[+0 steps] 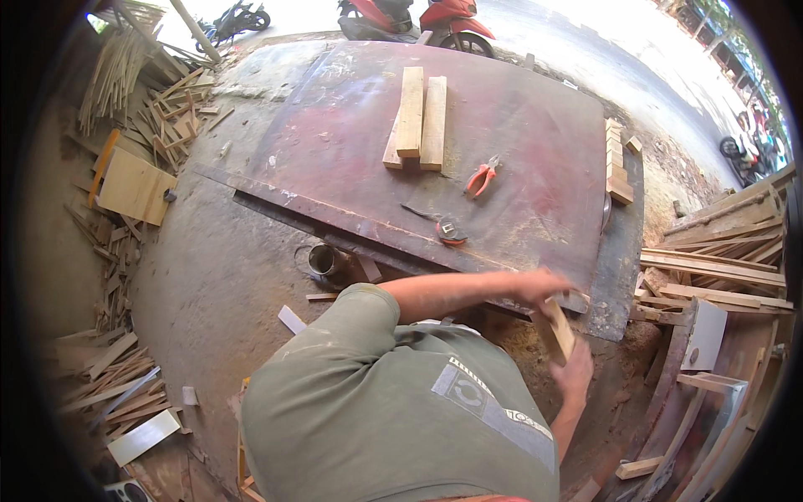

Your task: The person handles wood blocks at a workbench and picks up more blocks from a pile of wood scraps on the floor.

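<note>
Beside the table's near right corner I hold a short wooden block point(556, 331) tilted in front of my body. My right hand point(574, 368) is closed round its lower end. Over its upper end lies my left hand point(539, 287), with fingers smeared by motion, so its grip is unclear. A red-handled pair of pliers point(483, 177) and a tape measure point(450, 231) rest on the reddish table point(535, 125). Farther back are a few wooden blocks, one light block point(410, 113) on top of the others.
Along the table's right edge stands a row of small wood blocks point(616, 163). A metal pipe-like piece point(324, 261) sits under the near edge. Scrap wood point(125, 385) heaps up on the left, and long planks point(711, 268) lie on the right. Motorbikes point(452, 21) are parked beyond.
</note>
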Motion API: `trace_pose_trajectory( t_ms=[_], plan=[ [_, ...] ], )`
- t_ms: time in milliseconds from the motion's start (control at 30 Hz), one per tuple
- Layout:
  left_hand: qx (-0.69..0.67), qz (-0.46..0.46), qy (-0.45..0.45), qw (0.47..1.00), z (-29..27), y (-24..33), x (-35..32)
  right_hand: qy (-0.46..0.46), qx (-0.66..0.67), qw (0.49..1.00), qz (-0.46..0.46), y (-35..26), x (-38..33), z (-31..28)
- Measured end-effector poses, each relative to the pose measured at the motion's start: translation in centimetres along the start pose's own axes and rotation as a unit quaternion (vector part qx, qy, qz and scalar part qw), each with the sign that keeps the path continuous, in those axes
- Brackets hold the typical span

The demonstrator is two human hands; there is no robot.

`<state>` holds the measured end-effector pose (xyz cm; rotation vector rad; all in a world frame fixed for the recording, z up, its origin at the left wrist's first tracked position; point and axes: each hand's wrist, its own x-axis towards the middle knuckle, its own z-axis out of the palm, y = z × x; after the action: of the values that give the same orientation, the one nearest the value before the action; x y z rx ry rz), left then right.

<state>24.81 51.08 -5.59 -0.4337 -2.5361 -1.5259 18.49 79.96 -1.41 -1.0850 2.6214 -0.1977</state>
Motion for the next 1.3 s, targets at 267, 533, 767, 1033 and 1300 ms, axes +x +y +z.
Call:
trace_pose_trajectory(
  t_ms=[267, 533, 767, 1033, 1300],
  plan=[
    [0.347, -0.575, 0.441, 0.595, -23.5, -18.2, -14.3, -0.209, 0.024, 0.924, 0.32, 18.9, -20.8, 16.2],
    [0.074, -0.582, 0.46, 0.666, -30.1, -15.5, -17.3, -0.179, 0.058, 0.912, 0.364, 20.8, -22.3, 18.1],
    [-0.39, -0.157, 0.45, 0.788, -16.1, -6.9, -24.6, -0.001, 0.261, 0.963, 0.065, 4.3, -4.6, 11.9],
    [-0.461, -0.116, 0.272, 0.836, -2.4, 4.3, -18.1, 0.11, 0.62, 0.742, -0.23, -17.5, 13.6, -4.5],
    [0.105, -0.215, 0.352, 0.905, -1.1, -0.1, -18.3, -0.057, 0.518, 0.798, -0.303, -12.9, 15.9, -9.9]
  ],
)
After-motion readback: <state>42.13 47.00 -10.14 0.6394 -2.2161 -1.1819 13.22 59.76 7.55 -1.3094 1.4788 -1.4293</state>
